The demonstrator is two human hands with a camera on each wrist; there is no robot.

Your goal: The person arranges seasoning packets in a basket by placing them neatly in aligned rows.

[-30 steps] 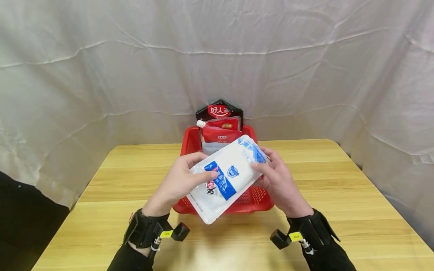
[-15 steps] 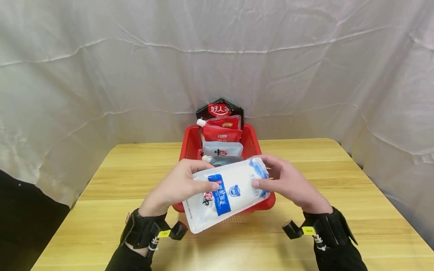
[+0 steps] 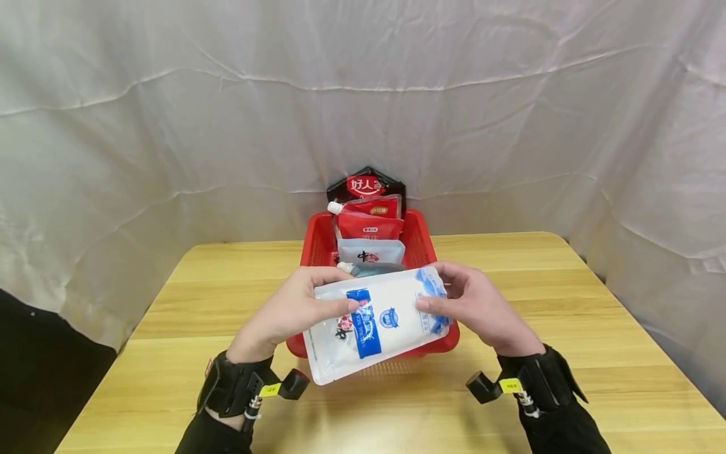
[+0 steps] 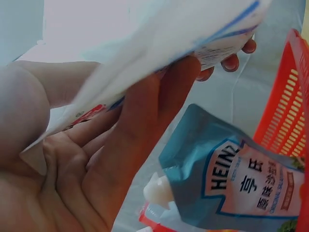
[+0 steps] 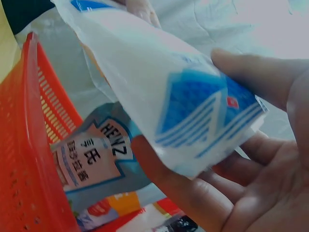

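Note:
A white pouch with blue print (image 3: 377, 321) is held over the near end of a red plastic basket (image 3: 439, 337). My left hand (image 3: 295, 309) grips its left half, thumb on top and fingers beneath. My right hand (image 3: 467, 302) grips its right end the same way. In the left wrist view the white pouch (image 4: 159, 53) lies over my left hand's fingers (image 4: 149, 125). The right wrist view shows my right hand's thumb (image 5: 260, 77) on the white pouch (image 5: 159, 92). Under it a blue Heinz spout pouch (image 4: 231, 179) stands in the basket.
Several pouches stand in a row in the basket: a white one (image 3: 371, 251), a red one (image 3: 368, 224) and a black one (image 3: 367, 184) at the back. The basket sits mid-table on a wooden table (image 3: 567, 328). White cloth (image 3: 170, 126) hangs behind.
Both hands have lowered the white pouch toward me and turned it flatter, from a steep slant over the basket to nearly level above the basket's near rim.

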